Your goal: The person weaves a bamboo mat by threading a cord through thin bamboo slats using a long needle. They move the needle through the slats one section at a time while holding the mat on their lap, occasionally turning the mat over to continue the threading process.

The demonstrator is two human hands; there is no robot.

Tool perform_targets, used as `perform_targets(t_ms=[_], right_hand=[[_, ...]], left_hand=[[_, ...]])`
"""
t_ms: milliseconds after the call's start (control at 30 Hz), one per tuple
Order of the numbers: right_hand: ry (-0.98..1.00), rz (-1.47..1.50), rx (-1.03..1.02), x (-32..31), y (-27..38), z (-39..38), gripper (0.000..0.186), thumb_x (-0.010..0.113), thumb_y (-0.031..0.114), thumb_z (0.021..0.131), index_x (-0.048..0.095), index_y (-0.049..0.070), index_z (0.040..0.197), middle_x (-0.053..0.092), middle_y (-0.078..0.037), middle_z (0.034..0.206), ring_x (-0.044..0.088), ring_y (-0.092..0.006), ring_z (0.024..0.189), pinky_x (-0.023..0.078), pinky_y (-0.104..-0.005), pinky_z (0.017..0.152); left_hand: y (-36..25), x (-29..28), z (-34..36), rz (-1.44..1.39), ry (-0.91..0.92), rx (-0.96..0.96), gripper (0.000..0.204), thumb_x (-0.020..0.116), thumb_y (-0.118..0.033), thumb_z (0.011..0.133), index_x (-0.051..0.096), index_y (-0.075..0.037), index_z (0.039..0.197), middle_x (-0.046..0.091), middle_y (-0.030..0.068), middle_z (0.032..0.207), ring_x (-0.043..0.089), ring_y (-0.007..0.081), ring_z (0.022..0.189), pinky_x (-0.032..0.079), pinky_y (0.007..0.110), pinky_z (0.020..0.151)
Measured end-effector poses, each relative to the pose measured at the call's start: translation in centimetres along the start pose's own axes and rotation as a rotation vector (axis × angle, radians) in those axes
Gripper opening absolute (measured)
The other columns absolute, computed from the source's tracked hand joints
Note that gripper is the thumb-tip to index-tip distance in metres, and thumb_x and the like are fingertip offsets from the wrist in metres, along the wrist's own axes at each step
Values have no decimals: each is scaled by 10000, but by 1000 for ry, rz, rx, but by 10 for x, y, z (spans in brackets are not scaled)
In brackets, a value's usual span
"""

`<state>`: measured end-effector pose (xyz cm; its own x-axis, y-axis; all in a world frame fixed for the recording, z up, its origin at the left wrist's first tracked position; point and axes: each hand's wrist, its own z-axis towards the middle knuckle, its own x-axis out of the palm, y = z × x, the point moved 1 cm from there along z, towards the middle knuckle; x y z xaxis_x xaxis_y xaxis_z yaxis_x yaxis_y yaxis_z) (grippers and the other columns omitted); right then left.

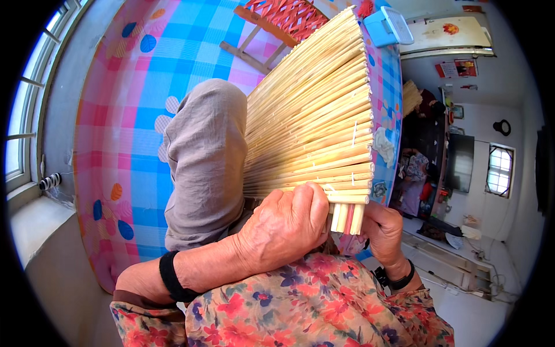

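A long mat of pale yellow stalks (312, 115), bound side by side with white thread, slants across my lap and away from me. At its near edge my left hand (292, 217) is closed in a fist on the mat, fingers wrapped over the last stalks. Below that edge a short bundle of cut stalk ends (347, 218) sticks out, one of them reddish. My right hand (384, 228) is bent at the bundle's right side, its fingertips hidden behind the stalks. What it grips there cannot be made out. Bits of white thread (329, 188) show near my left knuckles.
My raised knee (205, 150) presses beside the mat's left side. Beneath lies a blue and pink checked sheet (144, 191). A red woven piece on a wooden frame (269, 26) and a blue plastic box (384, 28) stand at the far end. A window (26, 110) is left.
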<state>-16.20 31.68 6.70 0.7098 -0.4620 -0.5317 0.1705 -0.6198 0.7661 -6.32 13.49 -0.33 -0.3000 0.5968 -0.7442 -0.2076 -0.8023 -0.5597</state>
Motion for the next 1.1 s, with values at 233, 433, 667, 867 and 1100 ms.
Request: perform_targets(t_ms=[233,433,667,867,1100], right_hand=[[-52,-51,-156,6,-2,1,225,564,-63,874,652,-6,1072,586,-46,730,560,-126,601,441,-252,538],[5,-175,-183,3,11,5,257,578,-72,842,653,7,1075,589,-82,725,583,-173,608,447,-279,552],[-36,-178,-246,8,7,9,311,573,-103,816,643,9,1098,574,-77,719,574,-180,604,444,-283,550],[-62,-178,-283,12,3,12,349,577,-119,798,641,11,1115,566,-60,720,559,-155,595,434,-268,532],[-47,-139,-305,12,2,17,354,572,-128,803,638,13,1120,564,-45,721,553,-125,588,425,-250,512]], left_hand=[[3,-5,2,-12,11,15,671,723,-324,661,491,140,1087,532,151,849,552,209,619,458,292,542],[6,-3,2,35,-99,28,315,585,-173,741,558,76,931,506,94,747,514,149,531,436,269,463],[6,-1,2,14,-103,22,332,579,-161,739,560,91,954,505,93,742,512,147,522,436,263,458],[7,1,2,27,-83,33,342,576,-159,741,561,100,965,505,86,727,517,141,527,435,259,456],[6,-5,1,-9,37,2,673,714,-308,679,477,151,1111,518,141,820,542,187,562,464,283,496]])
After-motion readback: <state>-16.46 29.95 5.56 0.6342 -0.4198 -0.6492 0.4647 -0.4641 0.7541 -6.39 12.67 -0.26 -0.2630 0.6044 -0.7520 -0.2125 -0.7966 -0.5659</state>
